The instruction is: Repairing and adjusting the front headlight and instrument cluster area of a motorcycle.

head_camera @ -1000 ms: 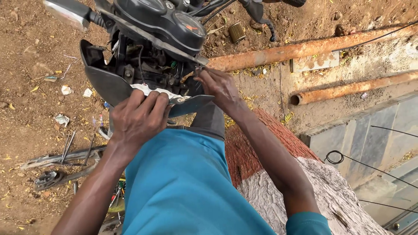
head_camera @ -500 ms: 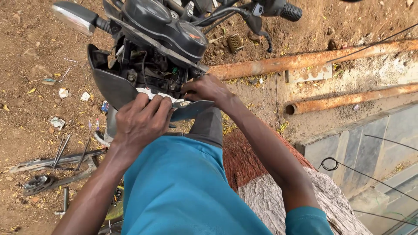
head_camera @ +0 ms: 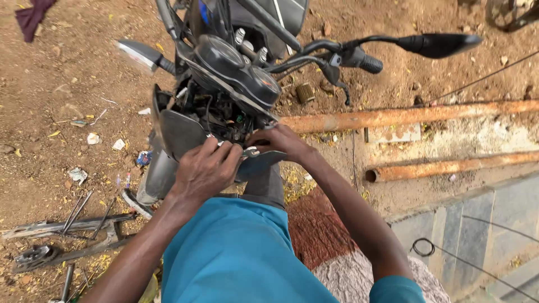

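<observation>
Both hands [head_camera: 205,168] [head_camera: 279,140] grip wiring inside the motorcycle's open headlight shell [head_camera: 179,132].

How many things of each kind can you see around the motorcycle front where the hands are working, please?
Hands at the motorcycle's open headlight housing: 2, left hand and right hand
Rusty pipes on the ground: 2, upper pipe and lower pipe
Handlebar mirrors: 1, mirror
Instrument clusters: 1, cluster
Total: 6

Bare reddish dirt ground [head_camera: 67,67] carries two rusty pipes [head_camera: 404,116] — metal rods [head_camera: 76,212], paper scraps [head_camera: 92,138] and a maroon rag [head_camera: 31,17] lie scattered.
</observation>
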